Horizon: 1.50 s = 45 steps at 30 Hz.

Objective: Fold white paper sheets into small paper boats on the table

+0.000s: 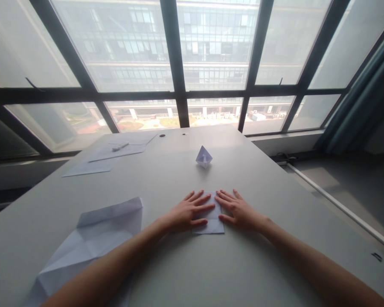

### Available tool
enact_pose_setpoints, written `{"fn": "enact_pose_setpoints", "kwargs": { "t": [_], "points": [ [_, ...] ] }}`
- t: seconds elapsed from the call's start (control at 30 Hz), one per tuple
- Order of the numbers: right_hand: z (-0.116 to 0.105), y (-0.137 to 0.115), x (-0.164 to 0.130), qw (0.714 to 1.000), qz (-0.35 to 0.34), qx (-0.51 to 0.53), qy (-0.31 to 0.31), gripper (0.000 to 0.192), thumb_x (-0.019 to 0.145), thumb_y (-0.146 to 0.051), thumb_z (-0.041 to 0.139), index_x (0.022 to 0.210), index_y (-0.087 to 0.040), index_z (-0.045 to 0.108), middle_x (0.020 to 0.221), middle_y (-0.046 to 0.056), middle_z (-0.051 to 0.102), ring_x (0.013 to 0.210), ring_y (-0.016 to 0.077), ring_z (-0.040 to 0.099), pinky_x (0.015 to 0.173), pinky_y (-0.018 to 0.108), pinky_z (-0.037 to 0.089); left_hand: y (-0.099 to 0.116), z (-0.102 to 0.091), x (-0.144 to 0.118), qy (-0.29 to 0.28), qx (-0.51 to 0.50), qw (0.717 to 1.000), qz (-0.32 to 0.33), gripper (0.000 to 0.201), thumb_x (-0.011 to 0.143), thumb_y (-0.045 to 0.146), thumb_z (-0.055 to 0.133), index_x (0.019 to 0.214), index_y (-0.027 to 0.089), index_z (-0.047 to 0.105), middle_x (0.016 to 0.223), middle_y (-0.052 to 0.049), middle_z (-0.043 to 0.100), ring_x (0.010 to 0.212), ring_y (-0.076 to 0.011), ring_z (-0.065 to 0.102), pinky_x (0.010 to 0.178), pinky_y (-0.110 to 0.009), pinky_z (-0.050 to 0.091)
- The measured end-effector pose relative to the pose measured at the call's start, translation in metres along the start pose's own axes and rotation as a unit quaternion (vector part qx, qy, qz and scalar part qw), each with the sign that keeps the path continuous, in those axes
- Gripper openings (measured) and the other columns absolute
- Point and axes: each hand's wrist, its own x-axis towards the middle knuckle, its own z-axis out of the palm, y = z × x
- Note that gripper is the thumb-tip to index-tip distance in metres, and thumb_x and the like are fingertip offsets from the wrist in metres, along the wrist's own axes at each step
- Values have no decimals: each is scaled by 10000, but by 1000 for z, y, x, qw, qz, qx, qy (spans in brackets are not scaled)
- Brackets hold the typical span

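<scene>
- Windows (211, 47) fill the whole top of the view, with dark bars between the panes and a big building outside.
- A long grey table (166, 170) runs from the windows down to the person.
- A blue curtain (365, 102) hangs at the far right, beside the windows.
- A big creased paper (92, 243) lies on the table at the left, partly under the left arm.
- Flat sheets (102, 160) lie far off at the left, near the windows, with a small white pen (120, 146) on top of them.
- The left hand (187, 212) lies flat with its fingers spread, pressing down on the left side of the small folded paper (211, 224).
- The right hand (238, 209) lies flat too, fingers spread, pressing on the right edge of the same paper.
- The small folded paper sits on the table right in the middle, between both hands and touching them. The fingertips of the two hands nearly meet over it.
- A little paper boat (204, 156) stands past the hands, well apart from them.
</scene>
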Motion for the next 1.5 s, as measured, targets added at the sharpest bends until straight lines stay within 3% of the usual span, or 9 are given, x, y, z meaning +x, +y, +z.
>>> {"fn": "enact_pose_setpoints", "kwargs": {
  "t": [1.5],
  "points": [
    [2, 2, 1, 1000, -8, -6, 5, 687, 963, -563, 443, 1556, -267, 262, 1617, 66, 211, 1494, 276, 179, 1206, 550, 48, 1, 1, 0, -4, 26, 1000, -15, 567, 974, 557, 473, 1509, 443, 324, 1624, 46, 180, 1501, -297, 155, 1206, -533, 132]
  ]
}}
